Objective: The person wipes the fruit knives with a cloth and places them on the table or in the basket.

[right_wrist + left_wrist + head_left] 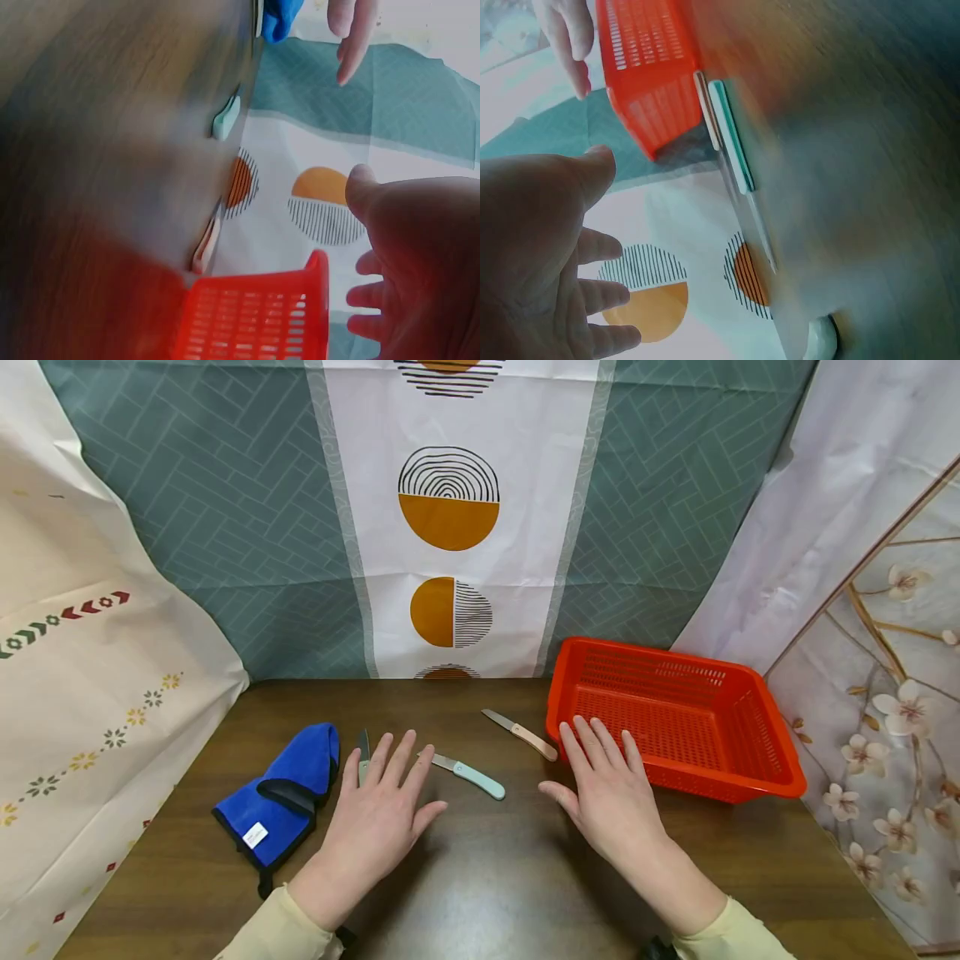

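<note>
My left hand (380,820) is held over the table with its fingers spread, and nothing is in it. Partly hidden behind its fingers lies a knife with a pale green handle (363,768). Just right of those fingertips is a knife with a light blue handle (480,779), its blade pointing left. My right hand (611,793) hovers, fingers straight and holding nothing, by the near left corner of a red plastic basket (720,787). Beyond its thumb, beside the basket, lies a knife with a pink handle (534,741). The left wrist view shows the light blue knife handle (731,137) beyond the left hand.
A blue glove-like cloth piece (281,802) with black trim and a white tag lies left of my left hand. Everything stands on a brown wooden table (487,877). Patterned cloth (247,510) hangs along the back, with more cloth at both sides.
</note>
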The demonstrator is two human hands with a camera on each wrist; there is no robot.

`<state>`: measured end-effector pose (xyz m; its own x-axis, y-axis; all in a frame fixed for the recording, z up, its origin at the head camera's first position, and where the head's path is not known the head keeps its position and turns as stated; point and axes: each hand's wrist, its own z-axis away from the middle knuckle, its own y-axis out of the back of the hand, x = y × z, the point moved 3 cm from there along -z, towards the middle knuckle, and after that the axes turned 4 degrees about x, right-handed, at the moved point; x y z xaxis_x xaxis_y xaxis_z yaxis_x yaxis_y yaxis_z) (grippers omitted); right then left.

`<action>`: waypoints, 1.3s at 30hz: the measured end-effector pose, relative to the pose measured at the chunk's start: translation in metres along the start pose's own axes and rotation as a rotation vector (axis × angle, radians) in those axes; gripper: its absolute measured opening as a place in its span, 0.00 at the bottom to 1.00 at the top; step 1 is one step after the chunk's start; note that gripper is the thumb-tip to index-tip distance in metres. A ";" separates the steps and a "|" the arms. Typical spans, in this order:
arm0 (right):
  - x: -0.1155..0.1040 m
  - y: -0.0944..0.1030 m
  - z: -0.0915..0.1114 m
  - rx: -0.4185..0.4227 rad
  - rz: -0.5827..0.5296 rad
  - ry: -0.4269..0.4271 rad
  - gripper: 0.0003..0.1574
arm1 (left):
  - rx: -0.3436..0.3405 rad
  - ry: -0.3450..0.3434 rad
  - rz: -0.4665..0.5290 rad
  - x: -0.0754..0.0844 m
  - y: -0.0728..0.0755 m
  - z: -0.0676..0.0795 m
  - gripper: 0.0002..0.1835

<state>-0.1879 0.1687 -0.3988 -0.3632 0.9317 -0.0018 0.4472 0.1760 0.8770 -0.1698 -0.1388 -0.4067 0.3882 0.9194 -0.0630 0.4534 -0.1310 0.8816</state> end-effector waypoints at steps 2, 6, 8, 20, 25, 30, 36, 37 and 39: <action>0.004 0.000 0.001 -0.010 0.000 -0.012 0.56 | -0.013 0.004 -0.003 -0.003 0.000 0.001 0.39; 0.014 -0.003 0.001 -0.008 -0.019 -0.020 0.57 | -0.032 0.014 0.001 -0.009 -0.001 0.002 0.39; 0.019 -0.005 0.001 0.012 -0.036 -0.011 0.57 | -0.037 0.019 0.003 -0.012 -0.002 0.002 0.40; 0.043 -0.018 0.006 0.093 -0.053 0.036 0.53 | -0.089 0.088 -0.009 -0.033 0.000 0.004 0.40; 0.049 -0.021 0.008 0.136 -0.083 0.052 0.45 | -0.110 0.106 -0.008 -0.038 0.001 0.005 0.40; 0.056 -0.022 0.007 0.207 -0.115 0.054 0.34 | -0.114 0.109 -0.011 -0.040 0.000 0.005 0.40; 0.067 -0.025 0.007 0.245 -0.142 0.063 0.26 | -0.119 0.114 -0.012 -0.042 0.000 0.005 0.40; 0.069 -0.025 0.007 0.244 -0.144 0.064 0.26 | -0.119 0.113 -0.012 -0.042 0.000 0.005 0.40; 0.072 -0.026 0.006 0.238 -0.145 0.067 0.25 | -0.120 0.113 -0.017 -0.042 0.000 0.005 0.40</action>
<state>-0.2204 0.2337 -0.4246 -0.4869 0.8698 -0.0800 0.5630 0.3825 0.7326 -0.1819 -0.1799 -0.4065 0.2853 0.9579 -0.0316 0.3578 -0.0758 0.9307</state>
